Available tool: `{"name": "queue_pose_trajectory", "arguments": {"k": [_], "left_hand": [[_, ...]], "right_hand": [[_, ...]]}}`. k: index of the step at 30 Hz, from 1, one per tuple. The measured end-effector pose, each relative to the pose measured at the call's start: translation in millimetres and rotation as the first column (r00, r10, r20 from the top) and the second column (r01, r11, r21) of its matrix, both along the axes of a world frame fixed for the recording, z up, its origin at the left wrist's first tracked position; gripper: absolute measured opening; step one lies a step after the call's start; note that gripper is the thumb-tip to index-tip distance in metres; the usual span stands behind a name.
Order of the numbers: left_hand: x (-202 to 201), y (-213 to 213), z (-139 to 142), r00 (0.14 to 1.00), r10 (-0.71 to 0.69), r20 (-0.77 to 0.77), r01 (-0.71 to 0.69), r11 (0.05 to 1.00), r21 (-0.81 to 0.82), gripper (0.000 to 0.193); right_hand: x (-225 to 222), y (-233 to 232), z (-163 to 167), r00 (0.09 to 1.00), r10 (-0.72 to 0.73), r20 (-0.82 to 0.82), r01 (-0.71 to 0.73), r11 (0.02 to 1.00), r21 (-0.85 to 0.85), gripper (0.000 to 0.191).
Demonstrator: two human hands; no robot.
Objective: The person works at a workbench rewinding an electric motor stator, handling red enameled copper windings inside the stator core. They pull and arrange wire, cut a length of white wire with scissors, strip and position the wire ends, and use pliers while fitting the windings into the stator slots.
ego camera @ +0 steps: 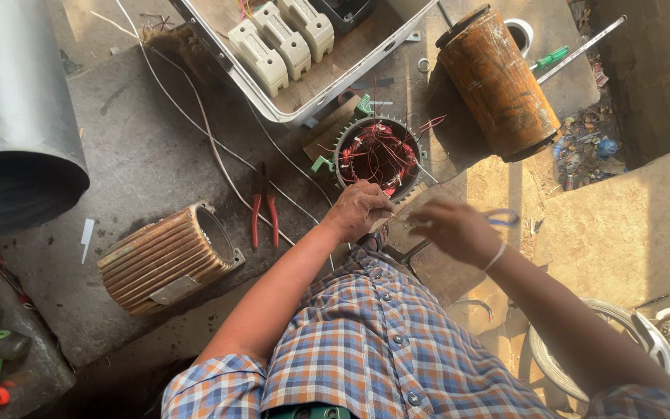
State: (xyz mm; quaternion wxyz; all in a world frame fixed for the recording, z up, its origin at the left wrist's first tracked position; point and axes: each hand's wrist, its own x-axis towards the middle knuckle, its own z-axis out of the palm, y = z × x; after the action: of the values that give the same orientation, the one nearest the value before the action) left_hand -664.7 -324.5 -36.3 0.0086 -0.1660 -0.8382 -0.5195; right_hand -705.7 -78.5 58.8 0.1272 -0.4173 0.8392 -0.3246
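Two hands work beside the round motor part (379, 155) full of red wire: left hand (358, 209) curled shut on wire, right hand (456, 230) pinching a thin strand.

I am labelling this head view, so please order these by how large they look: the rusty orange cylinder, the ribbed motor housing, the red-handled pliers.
1. and 2. The rusty orange cylinder and the ribbed motor housing look alike in size; I would not rank them.
3. The red-handled pliers, clearly smallest.
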Motion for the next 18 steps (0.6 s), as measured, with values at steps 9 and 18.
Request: {"name": "queue_pose_trajectory", "arguments": {"k": [9,18], "left_hand": [[-9.1,0.8,-3.8,0.983,0.005,0.181,-0.007,1.000,0.010,0.012],[-10.3,8.7,-0.7,0.977,0.038,0.212,-0.026,0.998,-0.062,0.017]], "right_hand": [[18.5,-14.4,-13.2,0.969,-0.245,-0.026,0.246,0.952,0.179,0.018],[18.9,-30.6,-34.0,0.698,-0.512,0.500,0.486,0.852,0.193,0.039]]}}
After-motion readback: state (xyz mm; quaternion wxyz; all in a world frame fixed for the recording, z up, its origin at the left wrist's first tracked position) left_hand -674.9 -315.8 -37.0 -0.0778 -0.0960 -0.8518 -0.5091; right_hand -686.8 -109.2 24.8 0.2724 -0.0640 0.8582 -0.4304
